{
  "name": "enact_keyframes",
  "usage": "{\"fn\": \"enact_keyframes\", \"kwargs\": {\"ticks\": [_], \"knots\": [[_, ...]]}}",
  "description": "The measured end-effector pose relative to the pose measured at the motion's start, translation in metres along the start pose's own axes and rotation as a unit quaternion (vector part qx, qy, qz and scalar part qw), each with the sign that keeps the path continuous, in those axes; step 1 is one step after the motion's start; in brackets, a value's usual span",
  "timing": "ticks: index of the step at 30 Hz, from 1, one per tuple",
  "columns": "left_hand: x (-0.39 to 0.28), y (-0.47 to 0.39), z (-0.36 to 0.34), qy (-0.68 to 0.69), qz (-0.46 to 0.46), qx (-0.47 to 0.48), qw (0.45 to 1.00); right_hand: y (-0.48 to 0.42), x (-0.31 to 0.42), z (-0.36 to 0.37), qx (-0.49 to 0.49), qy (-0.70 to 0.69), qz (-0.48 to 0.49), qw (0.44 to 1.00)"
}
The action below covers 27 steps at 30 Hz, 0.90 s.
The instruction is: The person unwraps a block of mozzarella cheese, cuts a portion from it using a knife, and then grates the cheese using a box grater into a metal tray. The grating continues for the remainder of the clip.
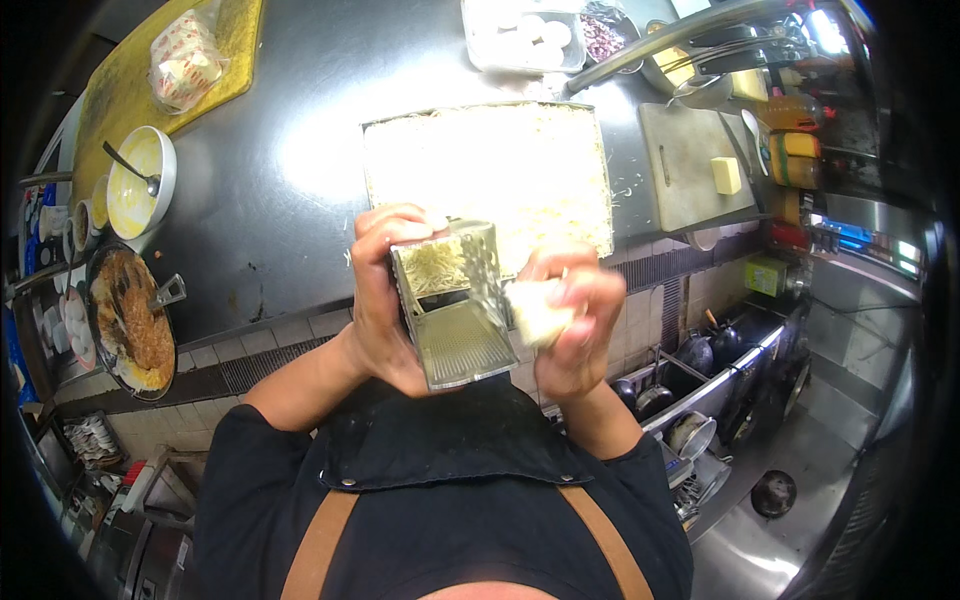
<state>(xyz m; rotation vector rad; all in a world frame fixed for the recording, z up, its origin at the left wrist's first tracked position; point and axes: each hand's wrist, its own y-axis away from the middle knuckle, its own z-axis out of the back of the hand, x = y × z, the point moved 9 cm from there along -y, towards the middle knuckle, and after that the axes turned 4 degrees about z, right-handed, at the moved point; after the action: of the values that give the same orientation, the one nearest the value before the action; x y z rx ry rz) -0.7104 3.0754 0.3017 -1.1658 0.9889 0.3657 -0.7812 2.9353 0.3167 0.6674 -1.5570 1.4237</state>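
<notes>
My left hand (382, 277) grips a metal box grater (465, 337), tilted so that I look into its hollow inside. Through it, shreds of grated cheese (435, 266) show at the far end. My right hand (577, 307), blurred, holds a pale block of cheese (536, 311) against or very near the grater's right face; contact cannot be told. Beyond both hands lies a large rectangular tray (365, 161), spread with pale shreds that glare has washed out in the middle. A few loose shreds lie on the steel beside it.
On the steel worktop (247, 172), a white bowl with a spoon (139, 184) and a pan of brown-orange food (135, 322) stand left. A wrapped package (187, 64) rests on a yellow board (112, 97). Rightward are a white cutting board (682, 180), a cheese block (726, 175) and an egg container (525, 45).
</notes>
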Motion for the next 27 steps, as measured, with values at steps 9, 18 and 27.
{"fn": "enact_keyframes", "kwargs": {"ticks": [9, 18, 27], "knots": [[-0.006, -0.004, -0.015, -0.03, -0.009, 0.054, 0.998, 0.054, -0.092, -0.004, 0.007, 0.034, -0.151, 0.988], [-0.001, -0.002, -0.004, 0.011, -0.001, 0.008, 1.0, 0.008, -0.007, -0.005, 0.019, -0.037, 0.0, 0.999], [0.006, 0.003, -0.011, -0.028, 0.014, 0.047, 0.998, 0.063, -0.105, -0.007, 0.003, -0.053, -0.211, 0.976]]}}
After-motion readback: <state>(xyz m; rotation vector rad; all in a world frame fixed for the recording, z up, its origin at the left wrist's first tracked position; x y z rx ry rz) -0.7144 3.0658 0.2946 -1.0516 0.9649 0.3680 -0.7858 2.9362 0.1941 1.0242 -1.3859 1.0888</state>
